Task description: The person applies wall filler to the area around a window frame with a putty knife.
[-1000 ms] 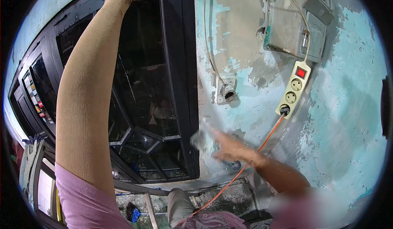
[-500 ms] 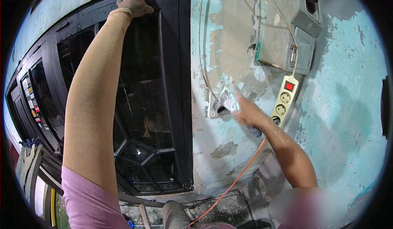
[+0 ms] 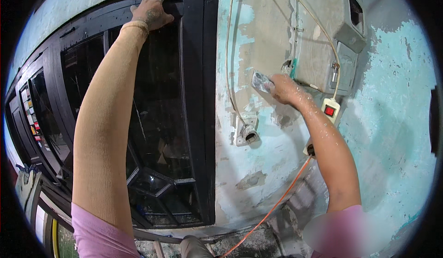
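My left hand [image 3: 152, 11] grips the top edge of a black window frame [image 3: 195, 96], the arm in a tan sleeve stretched up. My right hand [image 3: 284, 88] is shut on a flat metal scraper [image 3: 261, 81], whose blade lies against the peeling turquoise and grey wall [image 3: 263, 41], just left of a grey electrical box [image 3: 328, 41]. The forearm is speckled with white flecks.
A white power strip [image 3: 329, 111] with a red switch hangs under the box, partly hidden by my arm; an orange cable [image 3: 272, 207] runs down from it. A wall-mounted round fitting [image 3: 248, 131] and a thin white wire [image 3: 228, 64] lie between window and scraper. Dark glass panes [image 3: 157, 133] fill the window.
My right hand has risen with the scraper from low on the wall, past the round fitting, up to beside the grey box. The left hand stays on the frame.
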The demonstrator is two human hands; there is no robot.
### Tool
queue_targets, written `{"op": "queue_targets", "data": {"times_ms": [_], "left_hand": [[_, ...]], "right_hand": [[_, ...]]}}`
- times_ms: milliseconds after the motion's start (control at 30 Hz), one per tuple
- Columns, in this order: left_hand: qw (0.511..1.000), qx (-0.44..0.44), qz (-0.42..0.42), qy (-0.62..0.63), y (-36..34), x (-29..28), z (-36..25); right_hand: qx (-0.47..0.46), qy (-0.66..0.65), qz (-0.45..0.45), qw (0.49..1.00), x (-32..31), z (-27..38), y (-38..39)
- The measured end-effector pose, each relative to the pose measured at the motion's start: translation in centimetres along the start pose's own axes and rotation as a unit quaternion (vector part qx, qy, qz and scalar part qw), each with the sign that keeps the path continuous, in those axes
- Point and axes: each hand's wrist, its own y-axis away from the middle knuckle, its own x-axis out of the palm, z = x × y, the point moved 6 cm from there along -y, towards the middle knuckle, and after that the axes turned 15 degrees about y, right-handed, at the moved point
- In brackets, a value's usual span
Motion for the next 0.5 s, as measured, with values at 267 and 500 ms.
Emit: {"op": "queue_targets", "data": {"times_ms": [267, 500], "left_hand": [[0.999, -0.003, -0.031, 0.026, 0.8, 0.1, -0.2], [0.995, 0.026, -0.083, 0.043, 0.8, 1.0, 0.6]], "right_hand": [[0.022, 0.141, -0.08, 0.986, -7.9, 0.4, -3.4], [-0.089, 0.301, -0.112, 0.943, -9.3, 1.9, -5.6]]}}
